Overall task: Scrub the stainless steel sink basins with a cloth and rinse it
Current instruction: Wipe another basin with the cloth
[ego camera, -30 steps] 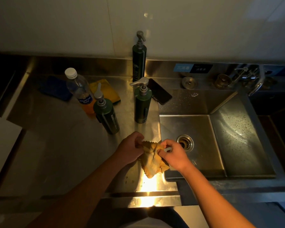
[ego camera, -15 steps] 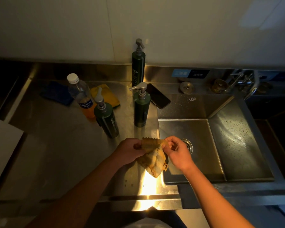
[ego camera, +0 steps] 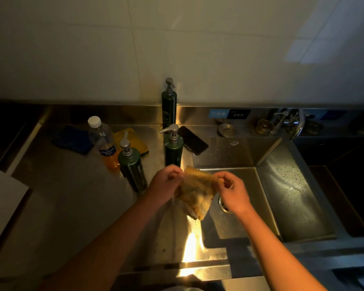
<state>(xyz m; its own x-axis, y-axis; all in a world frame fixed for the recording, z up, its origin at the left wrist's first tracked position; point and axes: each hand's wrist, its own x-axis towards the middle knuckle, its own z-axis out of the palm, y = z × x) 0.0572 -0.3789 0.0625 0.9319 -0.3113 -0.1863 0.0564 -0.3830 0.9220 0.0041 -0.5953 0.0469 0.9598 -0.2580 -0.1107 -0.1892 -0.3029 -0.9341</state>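
Sink basin (ego camera: 250, 192) shows specks on its right slope & no water runs from the tap (ego camera: 297, 126), so scrubbing prob. hasn't begun; scrub + rinse are both left. Cloth (ego camera: 195, 192), tan & crumpled, hangs in the air over the basin's left rim, near the drain (ego camera: 223, 204), spread btw both hands. Left hand (ego camera: 166, 185) pinches its top-left corner w/ curled fingers. Right hand (ego camera: 231, 192) pinches the top-right edge w/ thumb & forefinger, other fingers loosely bent.

On the counter (ego camera: 72, 206): three green pump bottles (ego camera: 132, 169), a water bottle (ego camera: 103, 141), a yellow rag (ego camera: 135, 139), a blue rag (ego camera: 74, 139). Phone (ego camera: 192, 140) & the mid pump bottle (ego camera: 172, 148) sit just beside the rim: splash/knock risk, I'd say.
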